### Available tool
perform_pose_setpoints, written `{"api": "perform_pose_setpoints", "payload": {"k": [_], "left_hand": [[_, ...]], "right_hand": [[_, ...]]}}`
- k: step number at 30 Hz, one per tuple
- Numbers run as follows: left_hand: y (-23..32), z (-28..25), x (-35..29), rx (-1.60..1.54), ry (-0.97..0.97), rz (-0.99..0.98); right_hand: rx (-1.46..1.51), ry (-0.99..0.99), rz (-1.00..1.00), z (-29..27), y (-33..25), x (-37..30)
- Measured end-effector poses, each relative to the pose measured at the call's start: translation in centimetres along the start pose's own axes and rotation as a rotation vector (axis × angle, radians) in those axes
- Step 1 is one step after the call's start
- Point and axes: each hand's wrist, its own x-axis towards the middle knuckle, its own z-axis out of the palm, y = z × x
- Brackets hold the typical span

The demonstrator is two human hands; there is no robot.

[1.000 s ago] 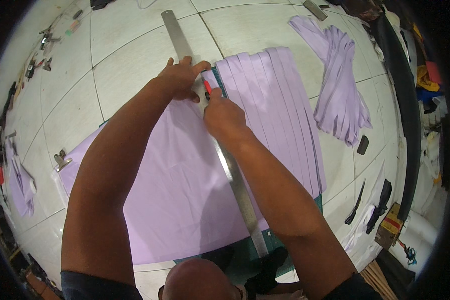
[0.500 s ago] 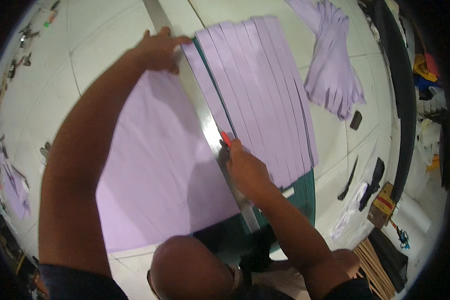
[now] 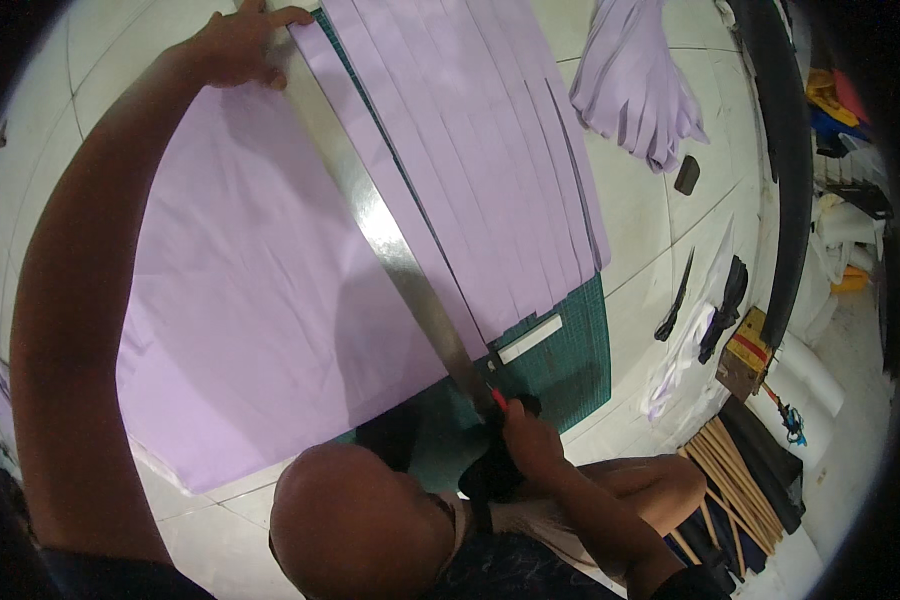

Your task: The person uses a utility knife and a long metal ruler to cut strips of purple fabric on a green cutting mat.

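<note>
A long metal ruler (image 3: 370,215) lies slantwise over a sheet of lilac fabric (image 3: 230,320). At its far end my left hand (image 3: 240,50) presses down with fingers spread. My right hand (image 3: 535,440) is closed around a red-tipped cutting knife (image 3: 499,398) by the ruler's near end, past the fabric's near edge. The knife's blade and most of its handle are hidden. Right of the ruler, the fabric is slit into several long parallel strips (image 3: 480,150). Under it a green cutting mat (image 3: 580,350) shows, bearing a small white bar (image 3: 530,338).
A gathered bundle of lilac strips (image 3: 635,90) lies on the tiled floor at far right, near a small dark block (image 3: 687,175). Further right are a slim black tool (image 3: 676,295), a long black roll (image 3: 785,190) and several wooden sticks (image 3: 735,480).
My right hand has drawn the knife along the ruler toward me, off the fabric onto the mat's near part. My left hand stays on the ruler's far end. The whole view has shifted.
</note>
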Motion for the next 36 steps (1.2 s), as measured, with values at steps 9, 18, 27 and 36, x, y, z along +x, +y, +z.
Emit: {"api": "perform_pose_setpoints", "payload": {"k": [9, 18, 27, 36], "left_hand": [[1.2, -0.3, -0.5, -0.118, 0.029, -0.049], [1.8, -2.1, -1.2, -0.187, -0.033, -0.142], [1.3, -1.7, -1.6, -0.203, 0.006, -0.125], [1.2, -1.3, -1.4, -0.188, -0.024, -0.058]], "right_hand": [[0.056, -0.019, -0.010, -7.8, -3.5, -3.8], [0.261, 0.555, -0.555, -21.8, -23.6, 9.3], [0.198, 0.640, -0.645, -25.7, -32.7, 12.7], [0.148, 0.672, -0.623, -25.8, -33.3, 13.1]]}}
